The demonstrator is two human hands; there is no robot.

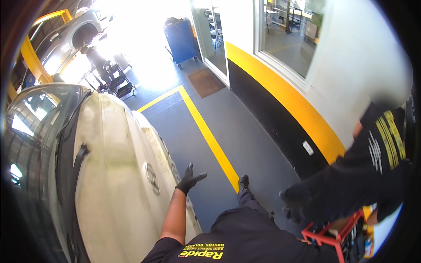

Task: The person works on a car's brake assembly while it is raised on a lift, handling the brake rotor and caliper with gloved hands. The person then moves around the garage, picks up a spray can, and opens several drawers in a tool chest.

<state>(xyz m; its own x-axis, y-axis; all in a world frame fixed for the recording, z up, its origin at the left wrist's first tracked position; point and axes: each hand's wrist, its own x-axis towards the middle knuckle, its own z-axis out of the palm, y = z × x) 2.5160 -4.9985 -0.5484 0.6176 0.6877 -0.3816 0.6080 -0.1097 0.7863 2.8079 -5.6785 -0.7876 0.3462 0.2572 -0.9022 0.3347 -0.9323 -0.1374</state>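
Note:
My left hand [189, 179], in a black glove, reaches over the floor beside a cream-white car [114, 144]. Its thumb and fingers are spread, and nothing is in them. The hand is nearest to the car's edge; whether it touches the car is hard to tell. A round emblem [152, 177] sits on the pale panel, and a black wiper [80, 158] lies near the glass. My right hand is not in view; its side of my body is by a red metal frame [337, 239] at the lower right.
A person in dark clothes [372, 149] stands close on my right by the wall [280, 109]. Yellow floor lines [206, 136] run ahead. Farther off are a doormat [205, 82], a blue wheeled cabinet [180, 41], another person [98, 61] and a raised car [72, 37].

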